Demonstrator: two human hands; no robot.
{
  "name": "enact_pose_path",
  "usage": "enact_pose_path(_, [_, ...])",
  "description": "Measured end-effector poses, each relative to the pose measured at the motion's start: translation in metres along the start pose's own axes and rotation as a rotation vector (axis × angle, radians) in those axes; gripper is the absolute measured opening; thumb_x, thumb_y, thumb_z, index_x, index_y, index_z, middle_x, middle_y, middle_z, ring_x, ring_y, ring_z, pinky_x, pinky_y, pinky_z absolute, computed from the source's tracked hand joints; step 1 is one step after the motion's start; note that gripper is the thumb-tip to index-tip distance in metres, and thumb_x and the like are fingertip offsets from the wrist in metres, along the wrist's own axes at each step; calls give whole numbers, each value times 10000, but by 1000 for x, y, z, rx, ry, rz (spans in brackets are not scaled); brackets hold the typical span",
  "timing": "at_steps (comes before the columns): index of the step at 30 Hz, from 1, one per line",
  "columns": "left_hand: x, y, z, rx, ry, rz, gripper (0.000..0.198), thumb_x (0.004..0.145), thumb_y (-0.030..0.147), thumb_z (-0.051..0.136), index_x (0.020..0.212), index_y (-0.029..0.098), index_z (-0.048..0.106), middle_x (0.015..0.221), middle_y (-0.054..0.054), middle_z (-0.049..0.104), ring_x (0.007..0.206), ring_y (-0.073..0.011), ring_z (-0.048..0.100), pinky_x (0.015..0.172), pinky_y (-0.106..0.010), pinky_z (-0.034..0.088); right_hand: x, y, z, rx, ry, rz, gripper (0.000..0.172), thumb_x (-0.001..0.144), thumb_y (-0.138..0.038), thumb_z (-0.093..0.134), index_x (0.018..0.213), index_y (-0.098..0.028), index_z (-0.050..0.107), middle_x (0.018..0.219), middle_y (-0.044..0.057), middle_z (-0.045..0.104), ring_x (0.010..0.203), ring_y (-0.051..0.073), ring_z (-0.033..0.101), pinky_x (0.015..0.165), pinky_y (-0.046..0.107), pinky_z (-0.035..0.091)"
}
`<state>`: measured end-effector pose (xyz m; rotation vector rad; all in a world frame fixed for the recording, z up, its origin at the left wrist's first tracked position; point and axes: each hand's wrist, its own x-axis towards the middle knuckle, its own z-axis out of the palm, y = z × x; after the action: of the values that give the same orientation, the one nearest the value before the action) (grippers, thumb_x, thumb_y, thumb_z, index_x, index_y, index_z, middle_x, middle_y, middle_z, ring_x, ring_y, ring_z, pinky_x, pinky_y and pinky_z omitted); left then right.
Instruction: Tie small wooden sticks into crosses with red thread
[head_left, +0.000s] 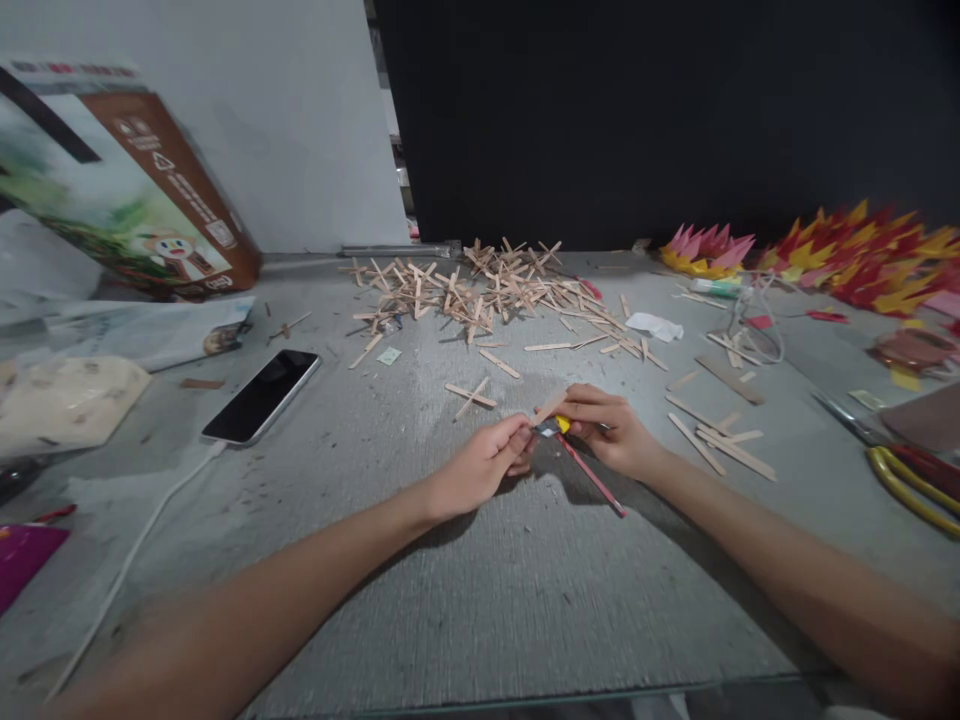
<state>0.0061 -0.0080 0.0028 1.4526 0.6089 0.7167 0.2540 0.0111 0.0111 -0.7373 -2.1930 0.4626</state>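
Note:
Above the middle of the table, my left hand (484,462) and my right hand (609,430) meet with their fingers closed. Between their fingertips slants a flat wooden craft stick (551,405), gripped from both sides. Just below the stick, a small thing with a yellow end (562,424) and a dark, pale-marked body shows between the hands; its kind and which hand bears it are unclear. A red pencil (596,480) slopes down and right from beneath the fingers. Beyond my left hand lie two crossed craft sticks (471,396).
A heap of crossed craft sticks (480,290) lies at the back, with several loose sticks (724,440) at right. A phone (262,398) with a white cable lies left. Yellow-handled scissors (907,485) and folded-paper pieces (862,260) are at right; a printed box (150,200) stands back left.

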Motion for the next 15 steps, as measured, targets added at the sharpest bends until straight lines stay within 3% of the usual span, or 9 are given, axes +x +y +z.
enact_pose_path(15, [3,-3,-1,-24,-24,19,421,1068,585,462,876,212,432,747,57,384,614,-101,382,612,-270,318,-1,5,4,-19,34,-21,309,1090,-245,508,1260,-235,766,946,94,711,848,226,625,779,376,475])
